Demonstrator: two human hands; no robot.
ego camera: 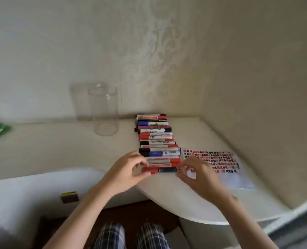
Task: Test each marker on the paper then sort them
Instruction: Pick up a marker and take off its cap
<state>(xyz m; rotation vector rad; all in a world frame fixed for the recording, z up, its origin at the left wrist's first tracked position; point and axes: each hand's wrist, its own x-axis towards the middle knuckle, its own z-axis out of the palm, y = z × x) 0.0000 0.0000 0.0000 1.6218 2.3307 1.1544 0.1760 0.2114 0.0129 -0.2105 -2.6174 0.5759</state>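
While the table [59, 144] carries everything at mid frame, we note the paper [221, 164] at right and the row of markers [157, 141] at centre. Nearest marker [159, 170]: light, rigid, smooth barrel, likely to roll. Our left hand [125, 169] pinches its red cap end, right hand [197, 174] its other end; we judge the ends best for gripping.

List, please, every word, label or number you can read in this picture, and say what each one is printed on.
"MARKER": on the white label of one marker midway along the row; the word before it is blurred.
Other markers' labels: too small and blurred to read.
Paper: red and black test scribbles, not readable text.
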